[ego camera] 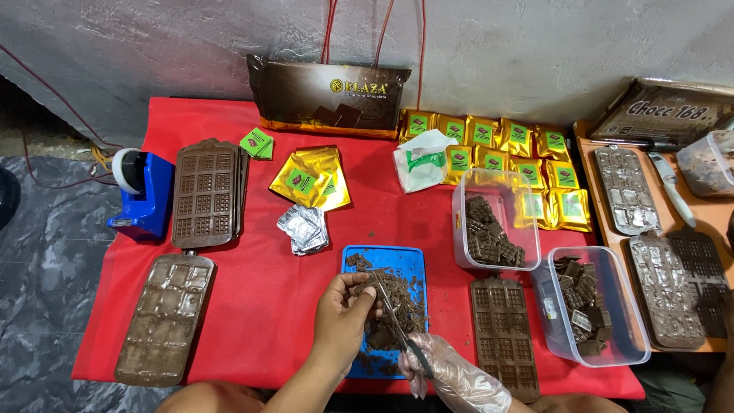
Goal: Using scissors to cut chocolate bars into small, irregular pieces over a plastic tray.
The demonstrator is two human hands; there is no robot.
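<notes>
Fingers (365, 294) of left hand (344, 321) pinching a chocolate piece (375, 289) over the blue tray (384, 257) to catch crumbs on the red tabletop (260, 283), gloved right hand (451, 375) closed around scissors (397, 325), trimming its edge.

cloth (260, 306): red, matt fabric
tray (409, 260): blue smooth plastic
tubs (612, 321): clear glossy plastic
pouches (310, 180): shiny gold foil
glove (459, 378): thin clear plastic film

the scissors' handles (417, 359) sit hidden in the gloved right hand (451, 375); the tub (707, 164) at right is cut off.
</notes>
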